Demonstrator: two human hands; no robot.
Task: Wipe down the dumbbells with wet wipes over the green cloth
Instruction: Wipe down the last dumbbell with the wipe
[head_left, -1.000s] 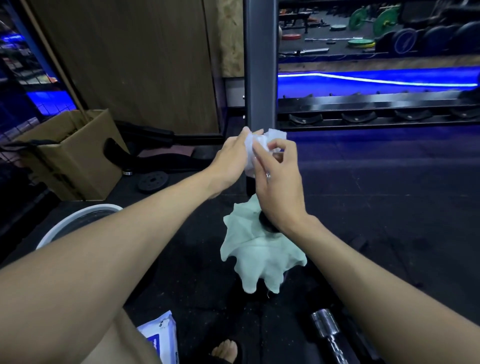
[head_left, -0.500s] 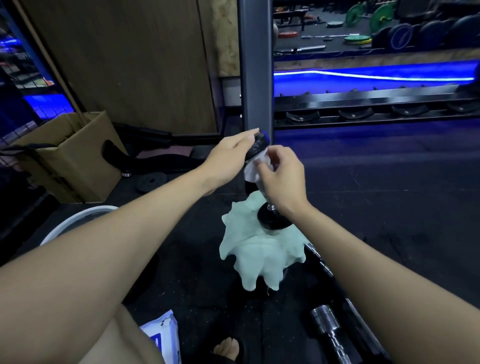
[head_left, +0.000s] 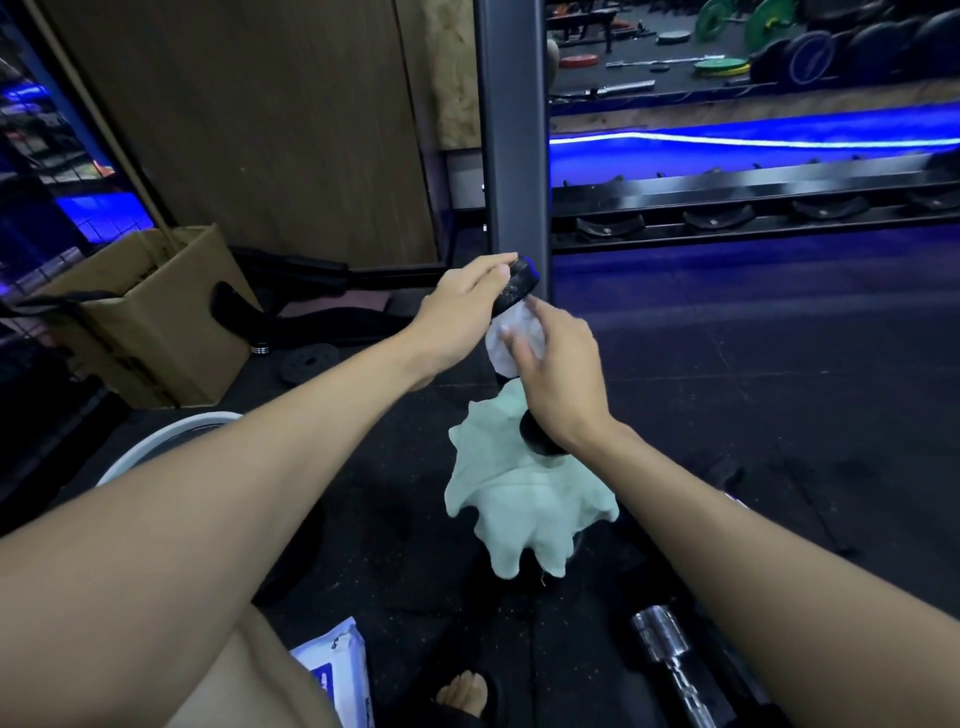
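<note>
A small black dumbbell stands on end over the pale green cloth (head_left: 524, 499) on the dark floor. My left hand (head_left: 462, 312) grips its upper black head (head_left: 517, 291). My right hand (head_left: 563, 376) holds a white wet wipe (head_left: 511, 338) wrapped round the handle just below that head. The lower black head (head_left: 535, 439) rests on the cloth, partly hidden by my right wrist. The handle itself is covered by the wipe and my fingers.
A chrome dumbbell (head_left: 675, 660) lies on the floor at lower right. A wet wipe packet (head_left: 337, 670) lies near my foot (head_left: 465, 696). A white bucket rim (head_left: 161, 447), a cardboard box (head_left: 140, 312), a steel post (head_left: 511, 130) and a dumbbell rack (head_left: 753, 208) stand around.
The wipe moved down from the top head to the handle. My left hand now holds the bare upper head, and my right hand slid lower with the wipe.
</note>
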